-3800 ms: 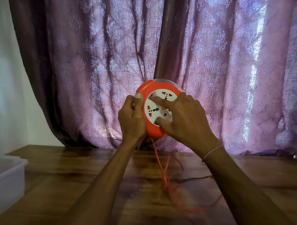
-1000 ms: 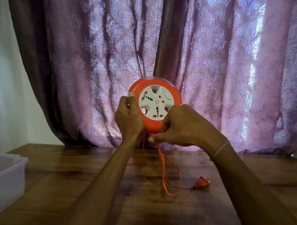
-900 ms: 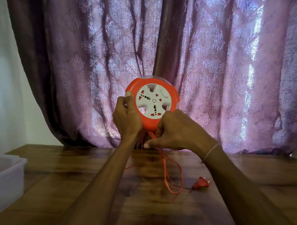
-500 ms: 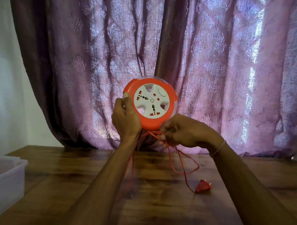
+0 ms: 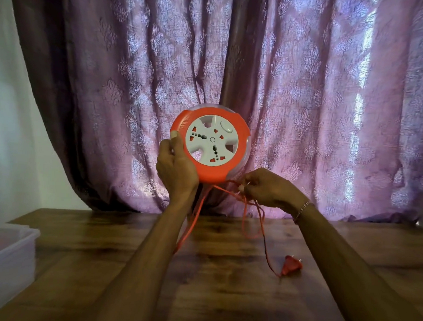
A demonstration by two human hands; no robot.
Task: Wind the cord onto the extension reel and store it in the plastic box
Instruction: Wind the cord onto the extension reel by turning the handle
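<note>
Orange reel held up over a wooden counter, cord partly loose.

Nearest, bare wood on the counter (image 5: 212, 293), open in the middle; at the left edge, a clear plastic box (image 5: 7, 253), cut off by the frame and blurred. Farther on, an orange plug (image 5: 290, 268) lying on the wood, its cord (image 5: 263, 235) rising in loops. Above, left hand (image 5: 175, 168) clasped round the reel (image 5: 210, 145) rim, right hand (image 5: 268, 188) pinched on cord strands just below it. No legible writing on the white socket face. Behind, purple curtain (image 5: 305, 91).
</note>
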